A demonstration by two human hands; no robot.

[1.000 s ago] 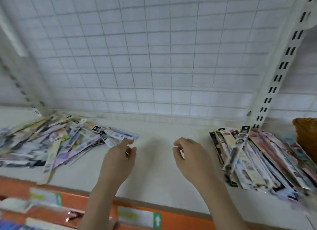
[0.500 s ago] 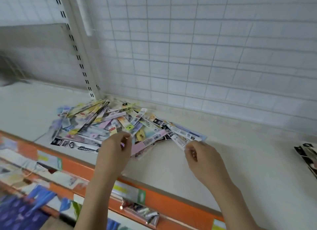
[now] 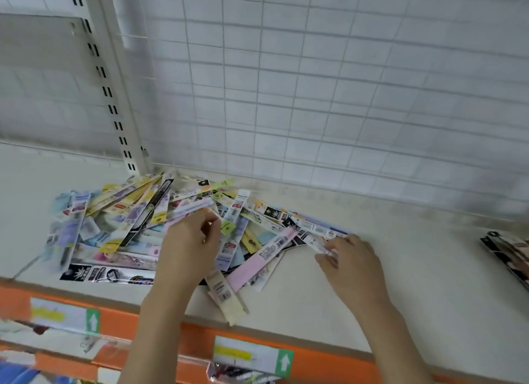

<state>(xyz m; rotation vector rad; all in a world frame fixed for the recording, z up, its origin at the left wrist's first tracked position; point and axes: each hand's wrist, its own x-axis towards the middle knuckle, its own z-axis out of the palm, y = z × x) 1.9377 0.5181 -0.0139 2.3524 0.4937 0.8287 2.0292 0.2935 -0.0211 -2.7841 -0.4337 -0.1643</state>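
Slotted upright (image 3: 114, 97) and wire grid (image 3: 315, 97) behind packet pile (image 3: 114, 229).

A loose pile (image 3: 128, 226) of long, flat, colourful packets lies fanned and overlapping under and left of the left hand (image 3: 187, 252). A white packet (image 3: 310, 237) with barcodes sticks out of the pile's right edge, its end pinched by the right hand (image 3: 353, 265). A pink packet (image 3: 266, 257) lies slantwise between the hands. A cream packet (image 3: 229, 300) juts out just right of the left wrist.
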